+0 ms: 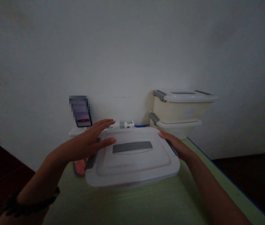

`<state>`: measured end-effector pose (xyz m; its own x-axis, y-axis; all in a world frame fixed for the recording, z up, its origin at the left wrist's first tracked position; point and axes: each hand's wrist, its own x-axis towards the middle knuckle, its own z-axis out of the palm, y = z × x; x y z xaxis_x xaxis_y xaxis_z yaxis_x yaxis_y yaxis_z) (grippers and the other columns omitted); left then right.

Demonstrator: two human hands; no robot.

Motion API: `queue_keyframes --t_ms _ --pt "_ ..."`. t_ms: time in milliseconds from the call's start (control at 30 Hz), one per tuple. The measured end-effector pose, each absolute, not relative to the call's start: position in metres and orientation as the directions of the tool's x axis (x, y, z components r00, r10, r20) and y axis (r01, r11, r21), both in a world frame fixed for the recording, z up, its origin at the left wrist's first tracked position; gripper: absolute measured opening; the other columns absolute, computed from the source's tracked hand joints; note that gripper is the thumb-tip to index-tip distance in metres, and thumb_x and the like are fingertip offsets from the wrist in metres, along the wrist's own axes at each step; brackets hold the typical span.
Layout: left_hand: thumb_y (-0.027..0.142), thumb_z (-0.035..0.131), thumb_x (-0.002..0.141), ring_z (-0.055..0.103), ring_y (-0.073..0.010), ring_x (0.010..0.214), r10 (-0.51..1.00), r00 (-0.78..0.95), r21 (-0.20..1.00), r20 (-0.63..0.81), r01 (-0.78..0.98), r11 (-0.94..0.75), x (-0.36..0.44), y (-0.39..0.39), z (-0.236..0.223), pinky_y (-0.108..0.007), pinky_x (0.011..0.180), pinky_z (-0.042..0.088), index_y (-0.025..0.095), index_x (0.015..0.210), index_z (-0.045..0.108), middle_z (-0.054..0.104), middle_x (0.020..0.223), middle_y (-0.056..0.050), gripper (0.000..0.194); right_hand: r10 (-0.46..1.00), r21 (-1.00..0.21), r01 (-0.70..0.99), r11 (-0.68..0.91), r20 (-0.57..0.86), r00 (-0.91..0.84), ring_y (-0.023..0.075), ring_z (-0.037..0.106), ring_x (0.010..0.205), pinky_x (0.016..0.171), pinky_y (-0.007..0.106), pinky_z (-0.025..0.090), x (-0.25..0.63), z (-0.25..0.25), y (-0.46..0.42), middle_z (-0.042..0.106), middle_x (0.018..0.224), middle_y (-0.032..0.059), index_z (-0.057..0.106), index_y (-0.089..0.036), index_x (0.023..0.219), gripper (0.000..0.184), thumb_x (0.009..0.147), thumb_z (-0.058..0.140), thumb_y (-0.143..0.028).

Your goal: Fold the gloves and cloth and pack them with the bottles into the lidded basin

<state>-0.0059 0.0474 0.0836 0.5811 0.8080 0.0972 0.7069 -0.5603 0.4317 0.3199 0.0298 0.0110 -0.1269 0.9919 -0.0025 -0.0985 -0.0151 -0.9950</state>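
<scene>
A storage box point(134, 165) with a white lid and a grey lid handle point(132, 147) sits in front of me, seen mostly from above, its body largely hidden by the lid. My left hand point(92, 140) is open at the box's left side, fingers stretched out and thumb apart over the lid's edge. Part of a grey side latch point(90, 162) shows beneath it. Against the right edge of the lid, my right hand point(176, 145) grips the side by the other latch; its lower fingers are hidden.
Two similar cream boxes, an upper box point(181, 111) on a lower box point(179, 131), stand at the back right by the wall. A phone point(83, 114) leans at the back left. A white pump bottle point(123, 124) lies behind the lid. Something red and patterned point(79, 167) rests on the green tabletop point(123, 206).
</scene>
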Motion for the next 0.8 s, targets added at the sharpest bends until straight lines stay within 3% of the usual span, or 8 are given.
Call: queue_keyframes --t_ms 67,133,233,300,500,633,800 --pt "0.058 0.038 0.085 0.022 -0.0285 0.135 0.795 0.599 0.350 0.092 0.728 -0.589 0.010 0.043 0.079 -0.045 0.110 0.018 0.019 0.140 0.028 0.025 0.149 -0.009 0.068 0.981 -0.994 -0.080 -0.073 -0.058 -0.185 0.0206 0.062 0.094 0.082 0.031 0.049 0.334 0.011 0.028 0.070 0.101 0.0032 0.069 -0.019 0.094 0.024 0.080 0.060 -0.035" --pt "0.059 0.035 0.086 0.024 -0.0290 0.135 0.785 0.617 0.295 0.056 0.741 -0.603 0.020 0.040 0.075 -0.046 0.109 0.019 0.019 0.139 0.032 0.027 0.148 -0.008 0.067 0.957 -0.984 -0.084 -0.155 -0.128 -0.261 0.0170 0.066 0.075 0.064 0.027 0.053 0.346 0.009 0.026 0.072 0.086 0.0041 0.069 -0.017 0.086 0.026 0.081 0.058 -0.040" --pt "0.059 0.033 0.086 0.026 -0.0296 0.134 0.787 0.616 0.252 0.033 0.757 -0.603 0.022 0.040 0.072 -0.047 0.109 0.020 0.020 0.139 0.032 0.029 0.147 -0.008 0.066 0.933 -0.969 -0.112 -0.218 -0.173 -0.316 0.0106 0.056 0.041 0.036 0.019 0.044 0.356 0.005 0.025 0.067 0.057 0.0003 0.067 -0.016 0.071 0.030 0.076 0.062 -0.045" --pt "0.058 0.034 0.086 0.027 -0.0310 0.134 0.791 0.611 0.235 0.020 0.767 -0.598 0.021 0.042 0.073 -0.049 0.108 0.021 0.020 0.139 0.033 0.029 0.147 -0.008 0.065 0.930 -0.964 -0.138 -0.226 -0.171 -0.326 0.0085 0.050 0.033 0.030 0.017 0.039 0.357 0.001 0.026 0.062 0.050 -0.0021 0.065 -0.015 0.066 0.029 0.072 0.067 -0.043" --pt "0.053 0.040 0.088 0.031 -0.0301 0.132 0.686 0.727 0.307 0.038 0.645 -0.700 0.031 0.051 0.079 -0.047 0.109 0.022 0.032 0.129 0.048 0.031 0.147 -0.001 0.047 0.948 -0.958 -0.204 -0.203 -0.139 -0.287 0.0085 0.050 0.033 0.033 0.018 0.042 0.350 -0.014 0.032 0.059 0.045 -0.0043 0.065 -0.016 0.068 0.025 0.069 0.068 -0.041" --pt "0.058 0.047 0.081 0.030 -0.0292 0.132 0.646 0.763 0.290 0.024 0.613 -0.735 0.047 0.057 0.079 -0.045 0.108 0.024 0.035 0.132 0.043 0.026 0.149 0.000 0.056 0.956 -0.957 -0.209 -0.203 -0.147 -0.254 0.0103 0.051 0.033 0.035 0.020 0.043 0.352 -0.022 0.036 0.061 0.046 -0.0033 0.066 -0.018 0.068 0.025 0.070 0.065 -0.043" --pt "0.060 0.044 0.082 0.025 -0.0298 0.134 0.644 0.765 0.265 0.015 0.618 -0.740 0.051 0.056 0.077 -0.047 0.108 0.021 0.036 0.135 0.038 0.020 0.151 0.002 0.058 0.963 -0.955 -0.208 -0.210 -0.165 -0.212 0.0137 0.057 0.039 0.041 0.024 0.047 0.350 -0.024 0.036 0.064 0.047 -0.0024 0.066 -0.019 0.066 0.026 0.070 0.061 -0.045"
